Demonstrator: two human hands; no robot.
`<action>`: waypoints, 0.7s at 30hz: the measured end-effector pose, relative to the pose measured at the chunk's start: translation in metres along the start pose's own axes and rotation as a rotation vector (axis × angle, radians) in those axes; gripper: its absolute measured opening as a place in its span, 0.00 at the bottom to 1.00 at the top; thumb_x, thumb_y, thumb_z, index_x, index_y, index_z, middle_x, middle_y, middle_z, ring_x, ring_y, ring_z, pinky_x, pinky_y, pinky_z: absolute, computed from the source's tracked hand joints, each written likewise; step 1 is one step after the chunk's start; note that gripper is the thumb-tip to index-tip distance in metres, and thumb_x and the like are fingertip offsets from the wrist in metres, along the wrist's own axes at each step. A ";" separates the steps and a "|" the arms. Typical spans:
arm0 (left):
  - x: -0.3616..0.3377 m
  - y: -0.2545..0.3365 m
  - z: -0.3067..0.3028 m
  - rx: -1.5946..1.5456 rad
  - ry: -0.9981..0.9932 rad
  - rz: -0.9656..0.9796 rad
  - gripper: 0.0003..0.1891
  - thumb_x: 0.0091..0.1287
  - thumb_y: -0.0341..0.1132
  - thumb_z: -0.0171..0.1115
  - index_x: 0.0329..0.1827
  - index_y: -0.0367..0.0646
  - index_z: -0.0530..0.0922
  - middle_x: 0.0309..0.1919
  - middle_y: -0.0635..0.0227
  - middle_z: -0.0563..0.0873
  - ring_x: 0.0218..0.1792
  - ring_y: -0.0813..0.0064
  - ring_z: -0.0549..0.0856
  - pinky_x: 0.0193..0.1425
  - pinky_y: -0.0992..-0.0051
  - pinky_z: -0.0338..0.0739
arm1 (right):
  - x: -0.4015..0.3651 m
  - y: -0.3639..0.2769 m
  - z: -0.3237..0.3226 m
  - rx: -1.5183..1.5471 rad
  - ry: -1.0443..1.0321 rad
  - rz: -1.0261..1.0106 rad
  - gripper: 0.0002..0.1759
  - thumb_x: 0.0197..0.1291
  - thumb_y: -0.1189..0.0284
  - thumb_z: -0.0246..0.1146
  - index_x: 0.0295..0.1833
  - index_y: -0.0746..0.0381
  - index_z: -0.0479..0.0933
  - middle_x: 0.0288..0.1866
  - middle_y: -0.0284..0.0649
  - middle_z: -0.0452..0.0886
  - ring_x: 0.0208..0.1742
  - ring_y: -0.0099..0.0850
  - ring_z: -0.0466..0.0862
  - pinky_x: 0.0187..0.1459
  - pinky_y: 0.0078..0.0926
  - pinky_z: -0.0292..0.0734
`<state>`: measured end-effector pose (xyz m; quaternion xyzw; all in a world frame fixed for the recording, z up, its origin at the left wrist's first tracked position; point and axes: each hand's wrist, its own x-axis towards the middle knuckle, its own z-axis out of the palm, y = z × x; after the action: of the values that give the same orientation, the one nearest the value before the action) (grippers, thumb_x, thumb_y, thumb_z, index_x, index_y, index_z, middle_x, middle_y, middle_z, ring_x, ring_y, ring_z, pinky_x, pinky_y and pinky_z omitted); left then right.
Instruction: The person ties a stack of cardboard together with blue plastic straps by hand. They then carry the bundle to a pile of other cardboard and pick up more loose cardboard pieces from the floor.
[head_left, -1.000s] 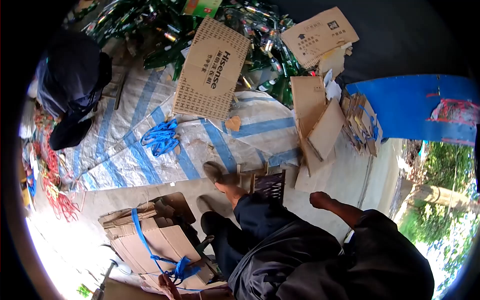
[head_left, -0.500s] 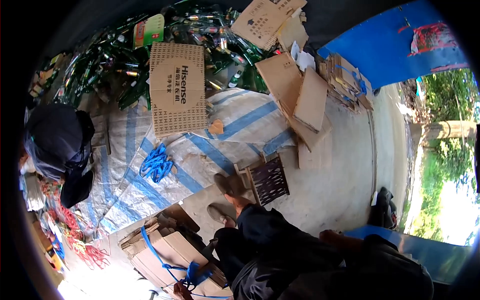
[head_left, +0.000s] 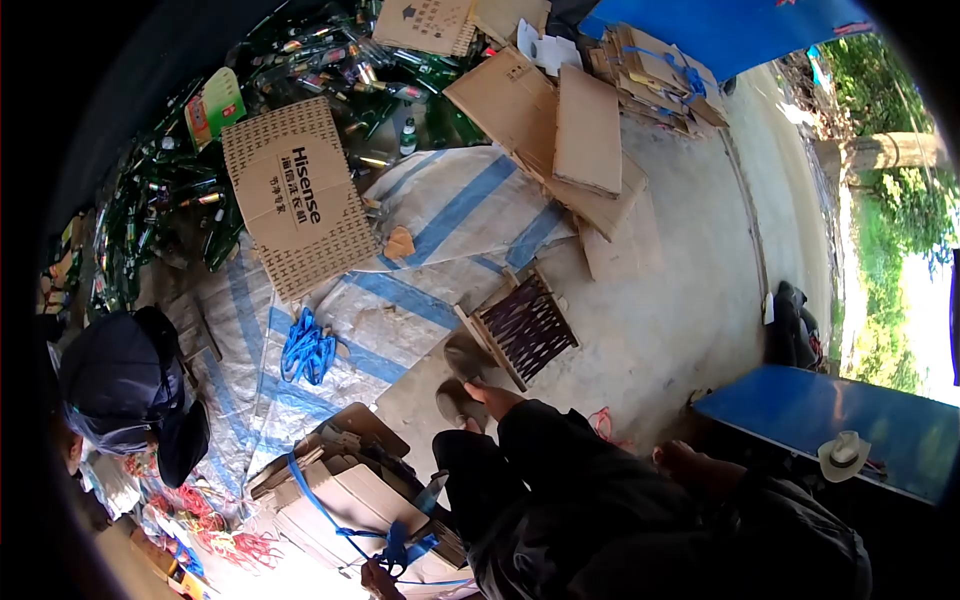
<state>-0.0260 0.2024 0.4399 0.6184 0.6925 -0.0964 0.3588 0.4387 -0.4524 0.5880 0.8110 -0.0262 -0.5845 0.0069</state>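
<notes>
My left hand [head_left: 379,580] is at the bottom edge, closed at the blue strap [head_left: 352,531] that runs round a stack of flattened cardboard [head_left: 325,510]. Beside the fingers the strap bunches into a tangled knot. My right hand [head_left: 684,462] hangs beside my dark trousers, its fingers loosely curled, with nothing visible in them. A small folding stool [head_left: 522,330] with a dark woven seat stands just beyond my feet.
A striped tarp [head_left: 440,215] covers the floor, bearing a blue strap heap [head_left: 308,347] and a Hisense cardboard sheet [head_left: 295,195]. Green bottles [head_left: 130,230] pile behind. More flat cardboard [head_left: 587,135] lies right. A person in a dark cap [head_left: 120,385] is left; a hat [head_left: 843,456] rests on a blue surface [head_left: 830,415].
My view has shifted, bringing the hat and more of the blue surface into sight. My left hand stays at the strap on the cardboard stack. My right hand remains beside my body.
</notes>
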 end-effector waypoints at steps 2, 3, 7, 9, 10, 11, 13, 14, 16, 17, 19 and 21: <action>0.000 0.028 0.002 -0.042 -0.030 0.012 0.13 0.66 0.30 0.60 0.49 0.44 0.90 0.32 0.62 0.89 0.31 0.66 0.86 0.32 0.65 0.78 | 0.003 0.007 0.007 -0.042 0.063 0.038 0.13 0.64 0.63 0.58 0.38 0.57 0.85 0.40 0.52 0.88 0.47 0.56 0.87 0.46 0.55 0.81; 0.009 0.033 0.005 -0.040 -0.044 0.020 0.13 0.68 0.33 0.58 0.47 0.41 0.89 0.30 0.64 0.86 0.27 0.70 0.82 0.26 0.69 0.74 | 0.010 0.017 0.022 -0.038 0.077 0.040 0.12 0.63 0.64 0.59 0.38 0.57 0.86 0.40 0.52 0.88 0.47 0.56 0.87 0.46 0.55 0.82; -0.016 0.102 0.019 -0.106 -0.070 0.105 0.15 0.72 0.40 0.56 0.41 0.38 0.86 0.24 0.68 0.80 0.18 0.78 0.75 0.14 0.76 0.66 | 0.013 0.065 0.088 0.009 0.154 -0.040 0.13 0.63 0.63 0.59 0.37 0.58 0.86 0.39 0.53 0.88 0.46 0.56 0.88 0.47 0.56 0.82; -0.011 0.109 0.022 -0.148 -0.098 0.040 0.15 0.74 0.42 0.57 0.40 0.39 0.85 0.23 0.72 0.77 0.18 0.81 0.74 0.16 0.78 0.65 | 0.009 0.072 0.122 0.052 0.138 -0.097 0.13 0.63 0.62 0.59 0.37 0.58 0.85 0.38 0.52 0.88 0.46 0.56 0.88 0.47 0.57 0.82; -0.006 0.103 0.026 -0.141 -0.104 0.066 0.15 0.75 0.42 0.57 0.41 0.39 0.85 0.22 0.73 0.76 0.18 0.82 0.73 0.16 0.78 0.64 | 0.008 0.072 0.139 0.112 0.130 -0.015 0.14 0.64 0.62 0.58 0.37 0.58 0.85 0.38 0.52 0.88 0.45 0.56 0.88 0.48 0.56 0.82; -0.002 0.103 0.027 -0.136 -0.116 0.091 0.15 0.75 0.42 0.57 0.42 0.39 0.85 0.22 0.73 0.76 0.18 0.83 0.72 0.17 0.79 0.64 | 0.004 0.075 0.156 0.111 0.111 -0.017 0.15 0.65 0.61 0.58 0.40 0.58 0.86 0.40 0.51 0.89 0.46 0.54 0.88 0.47 0.54 0.82; -0.001 0.112 0.028 -0.096 -0.137 0.134 0.14 0.75 0.41 0.57 0.41 0.40 0.85 0.23 0.74 0.76 0.18 0.83 0.72 0.17 0.79 0.64 | 0.000 0.073 0.177 0.102 0.085 -0.026 0.16 0.68 0.59 0.59 0.45 0.58 0.87 0.44 0.48 0.90 0.48 0.50 0.88 0.46 0.49 0.81; -0.006 0.119 0.028 -0.093 -0.145 0.162 0.13 0.75 0.41 0.58 0.42 0.41 0.85 0.22 0.74 0.76 0.17 0.84 0.71 0.17 0.79 0.63 | -0.008 0.074 0.186 0.251 0.115 -0.062 0.15 0.65 0.61 0.59 0.38 0.59 0.85 0.39 0.53 0.88 0.45 0.56 0.87 0.47 0.54 0.82; 0.001 0.126 0.030 -0.079 -0.163 0.126 0.13 0.75 0.40 0.58 0.42 0.40 0.85 0.22 0.74 0.75 0.17 0.83 0.71 0.16 0.79 0.63 | -0.014 0.082 0.206 0.287 0.109 -0.036 0.16 0.66 0.61 0.58 0.39 0.59 0.85 0.38 0.53 0.88 0.45 0.56 0.87 0.46 0.53 0.81; 0.004 0.125 0.033 -0.072 -0.169 0.109 0.13 0.75 0.40 0.58 0.42 0.40 0.85 0.22 0.74 0.75 0.17 0.83 0.71 0.16 0.79 0.63 | -0.015 0.085 0.214 0.306 0.105 -0.025 0.16 0.66 0.61 0.57 0.39 0.59 0.85 0.38 0.52 0.88 0.45 0.56 0.87 0.46 0.53 0.81; 0.009 0.129 0.035 -0.030 -0.184 0.139 0.13 0.75 0.39 0.58 0.43 0.39 0.85 0.22 0.73 0.75 0.16 0.82 0.72 0.14 0.79 0.64 | -0.029 0.083 0.206 0.327 0.041 -0.068 0.16 0.68 0.61 0.56 0.40 0.60 0.85 0.38 0.52 0.87 0.45 0.56 0.87 0.44 0.53 0.79; 0.009 0.136 0.041 0.001 -0.198 0.178 0.13 0.75 0.39 0.58 0.42 0.38 0.85 0.22 0.73 0.75 0.16 0.82 0.72 0.13 0.79 0.65 | -0.031 0.097 0.216 0.366 0.059 -0.100 0.17 0.69 0.61 0.56 0.40 0.60 0.84 0.38 0.53 0.87 0.44 0.56 0.86 0.43 0.53 0.78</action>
<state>0.1154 0.2150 0.4469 0.6649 0.5961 -0.1252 0.4323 0.2212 -0.5433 0.5531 0.8158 -0.0913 -0.5456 -0.1689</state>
